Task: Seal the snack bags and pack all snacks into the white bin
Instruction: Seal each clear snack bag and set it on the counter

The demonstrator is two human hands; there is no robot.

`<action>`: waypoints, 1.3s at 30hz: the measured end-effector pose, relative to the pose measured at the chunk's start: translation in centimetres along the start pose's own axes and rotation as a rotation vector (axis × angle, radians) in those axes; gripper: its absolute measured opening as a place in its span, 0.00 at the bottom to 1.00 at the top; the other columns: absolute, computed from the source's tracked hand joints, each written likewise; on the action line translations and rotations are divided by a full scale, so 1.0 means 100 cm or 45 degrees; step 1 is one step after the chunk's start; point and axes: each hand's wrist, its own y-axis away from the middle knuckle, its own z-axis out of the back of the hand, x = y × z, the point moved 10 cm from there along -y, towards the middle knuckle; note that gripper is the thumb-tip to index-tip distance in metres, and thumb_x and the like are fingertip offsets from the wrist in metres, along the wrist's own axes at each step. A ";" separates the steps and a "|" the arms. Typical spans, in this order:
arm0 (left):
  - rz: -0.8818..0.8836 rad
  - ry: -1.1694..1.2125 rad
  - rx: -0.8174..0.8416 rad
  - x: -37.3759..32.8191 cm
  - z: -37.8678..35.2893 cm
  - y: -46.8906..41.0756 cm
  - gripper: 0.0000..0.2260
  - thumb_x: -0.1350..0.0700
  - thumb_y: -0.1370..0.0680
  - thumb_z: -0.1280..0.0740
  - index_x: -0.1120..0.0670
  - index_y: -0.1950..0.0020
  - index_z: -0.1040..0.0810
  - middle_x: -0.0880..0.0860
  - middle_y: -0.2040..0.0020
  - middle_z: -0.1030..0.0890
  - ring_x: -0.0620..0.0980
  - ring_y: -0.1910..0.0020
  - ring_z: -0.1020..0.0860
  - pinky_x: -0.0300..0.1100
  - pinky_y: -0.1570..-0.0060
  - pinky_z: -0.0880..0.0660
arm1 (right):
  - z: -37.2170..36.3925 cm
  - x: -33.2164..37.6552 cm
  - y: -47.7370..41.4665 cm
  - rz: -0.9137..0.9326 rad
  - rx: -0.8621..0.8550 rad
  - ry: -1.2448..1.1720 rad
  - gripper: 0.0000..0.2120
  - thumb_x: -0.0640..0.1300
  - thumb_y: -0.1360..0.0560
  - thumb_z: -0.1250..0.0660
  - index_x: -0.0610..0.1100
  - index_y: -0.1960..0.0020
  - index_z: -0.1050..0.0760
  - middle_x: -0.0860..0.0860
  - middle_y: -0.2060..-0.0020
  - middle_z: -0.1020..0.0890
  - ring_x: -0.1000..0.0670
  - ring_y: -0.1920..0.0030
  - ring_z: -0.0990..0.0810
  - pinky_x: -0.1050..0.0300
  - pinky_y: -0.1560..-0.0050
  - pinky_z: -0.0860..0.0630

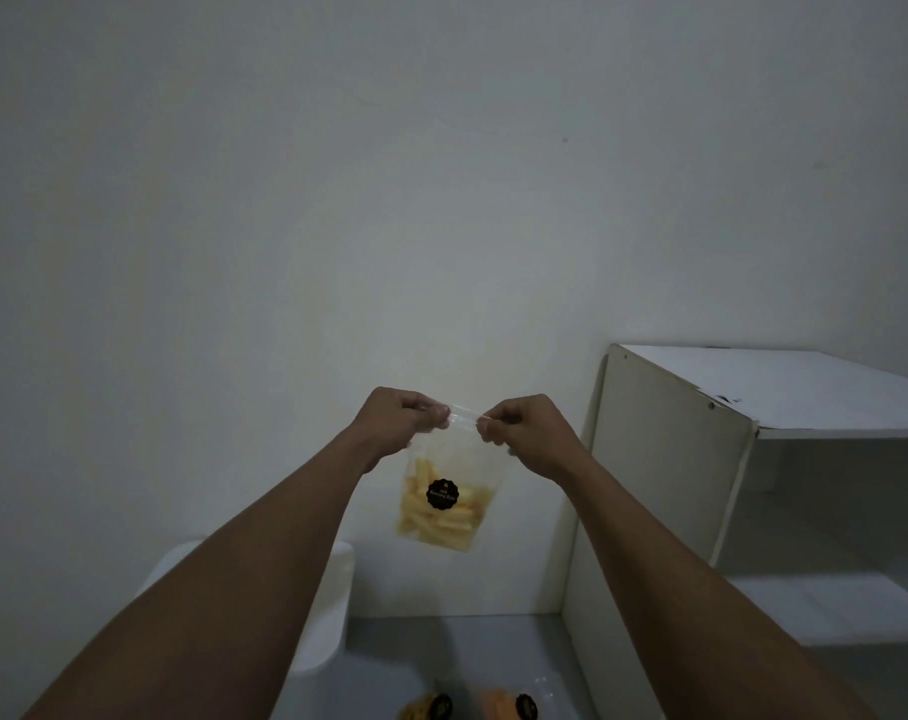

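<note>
Head view, left hand (402,418) and right hand (519,428) pinching snack bag (441,504) top edge, held aloft.

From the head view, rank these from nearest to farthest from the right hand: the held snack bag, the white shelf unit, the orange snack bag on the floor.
1. Held snack bag: pinched at its top edge by the right hand, hanging just below it.
2. White shelf unit: to the hand's right.
3. Orange snack bag: far below, at the picture's bottom edge.

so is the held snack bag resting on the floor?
No, the snack bag hangs in the air, pinched at its top by left hand and right hand.
</note>
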 end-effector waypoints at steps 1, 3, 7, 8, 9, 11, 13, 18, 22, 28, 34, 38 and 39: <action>-0.023 -0.049 -0.060 -0.002 0.002 -0.001 0.08 0.52 0.26 0.26 0.54 0.50 0.15 0.50 0.52 0.14 0.48 0.48 0.19 0.40 0.54 0.26 | -0.001 0.001 -0.001 -0.002 -0.027 0.020 0.07 0.48 0.25 0.30 0.48 0.60 0.16 0.54 0.67 0.17 0.56 0.65 0.21 0.58 0.61 0.25; -0.081 -0.221 -0.285 -0.008 0.012 -0.002 0.13 0.49 0.27 0.25 0.53 0.47 0.17 0.49 0.50 0.17 0.49 0.47 0.21 0.40 0.51 0.27 | -0.002 0.002 -0.002 -0.020 -0.097 0.041 0.07 0.48 0.24 0.30 0.49 0.60 0.17 0.55 0.67 0.17 0.55 0.64 0.21 0.59 0.61 0.25; 0.041 -0.193 -0.530 -0.006 0.017 0.006 0.20 0.44 0.30 0.24 0.55 0.48 0.22 0.51 0.51 0.20 0.51 0.49 0.20 0.45 0.48 0.23 | -0.005 0.000 -0.001 -0.050 -0.198 0.018 0.07 0.47 0.23 0.31 0.47 0.56 0.16 0.56 0.63 0.16 0.57 0.61 0.18 0.60 0.59 0.24; 0.110 -0.098 -0.499 0.001 0.014 0.005 0.20 0.43 0.31 0.24 0.58 0.51 0.21 0.53 0.53 0.17 0.53 0.51 0.18 0.47 0.48 0.21 | -0.006 0.000 -0.001 -0.051 -0.210 0.021 0.07 0.48 0.23 0.31 0.47 0.55 0.16 0.56 0.62 0.15 0.57 0.60 0.18 0.58 0.58 0.23; 0.173 -0.012 -0.469 0.006 0.011 0.006 0.21 0.43 0.31 0.24 0.60 0.54 0.20 0.56 0.56 0.16 0.53 0.54 0.16 0.49 0.50 0.18 | -0.006 0.001 0.001 -0.048 -0.220 0.031 0.07 0.48 0.23 0.31 0.48 0.54 0.16 0.56 0.62 0.15 0.57 0.59 0.18 0.57 0.56 0.21; 0.246 0.104 -0.391 0.012 0.005 0.005 0.19 0.46 0.30 0.23 0.62 0.55 0.19 0.57 0.59 0.15 0.51 0.60 0.15 0.46 0.57 0.17 | -0.009 0.002 0.003 -0.031 -0.225 0.056 0.07 0.48 0.23 0.31 0.48 0.53 0.16 0.56 0.60 0.15 0.57 0.58 0.17 0.57 0.54 0.21; 0.277 0.229 -0.291 0.015 -0.004 0.004 0.15 0.52 0.27 0.25 0.64 0.51 0.19 0.59 0.57 0.14 0.49 0.60 0.15 0.42 0.61 0.17 | -0.014 0.003 0.005 -0.011 -0.218 0.064 0.07 0.49 0.24 0.31 0.48 0.51 0.16 0.55 0.58 0.14 0.56 0.56 0.17 0.57 0.52 0.21; 0.298 0.289 -0.244 0.016 -0.009 0.000 0.05 0.65 0.25 0.31 0.66 0.52 0.18 0.61 0.58 0.15 0.50 0.62 0.15 0.42 0.59 0.17 | -0.023 0.005 0.008 0.012 -0.135 0.003 0.09 0.51 0.25 0.29 0.47 0.51 0.15 0.53 0.61 0.14 0.54 0.59 0.17 0.57 0.58 0.23; 0.257 0.265 -0.157 0.014 -0.013 -0.004 0.05 0.67 0.26 0.32 0.66 0.52 0.18 0.60 0.58 0.15 0.50 0.64 0.17 0.43 0.57 0.17 | -0.028 -0.004 0.001 -0.088 -0.036 -0.165 0.14 0.53 0.26 0.30 0.43 0.60 0.16 0.49 0.65 0.15 0.49 0.62 0.16 0.51 0.58 0.16; 0.257 0.212 -0.023 0.018 -0.017 -0.003 0.05 0.62 0.22 0.31 0.60 0.50 0.17 0.54 0.57 0.17 0.47 0.61 0.20 0.43 0.55 0.18 | -0.036 -0.012 0.003 -0.255 0.137 -0.410 0.07 0.36 0.25 0.33 0.35 0.54 0.17 0.44 0.62 0.16 0.51 0.63 0.19 0.59 0.61 0.20; 0.394 0.282 0.084 0.038 -0.015 0.002 0.05 0.60 0.22 0.31 0.56 0.48 0.17 0.51 0.56 0.17 0.45 0.61 0.23 0.42 0.54 0.20 | -0.052 -0.016 0.007 -0.332 0.210 -0.520 0.06 0.35 0.24 0.32 0.33 0.52 0.18 0.43 0.61 0.16 0.49 0.62 0.19 0.59 0.61 0.21; 0.433 0.256 0.136 0.047 -0.012 0.002 0.06 0.58 0.23 0.30 0.54 0.47 0.17 0.50 0.54 0.16 0.45 0.60 0.24 0.41 0.58 0.22 | -0.053 -0.016 0.010 -0.317 0.185 -0.437 0.06 0.36 0.24 0.33 0.35 0.52 0.18 0.45 0.61 0.16 0.50 0.61 0.19 0.58 0.61 0.21; 0.430 0.245 0.136 0.047 -0.012 0.002 0.06 0.58 0.23 0.30 0.53 0.47 0.17 0.49 0.54 0.16 0.46 0.60 0.24 0.41 0.58 0.23 | -0.052 -0.016 0.010 -0.305 0.163 -0.387 0.06 0.37 0.24 0.33 0.37 0.52 0.18 0.46 0.61 0.16 0.50 0.61 0.19 0.57 0.61 0.21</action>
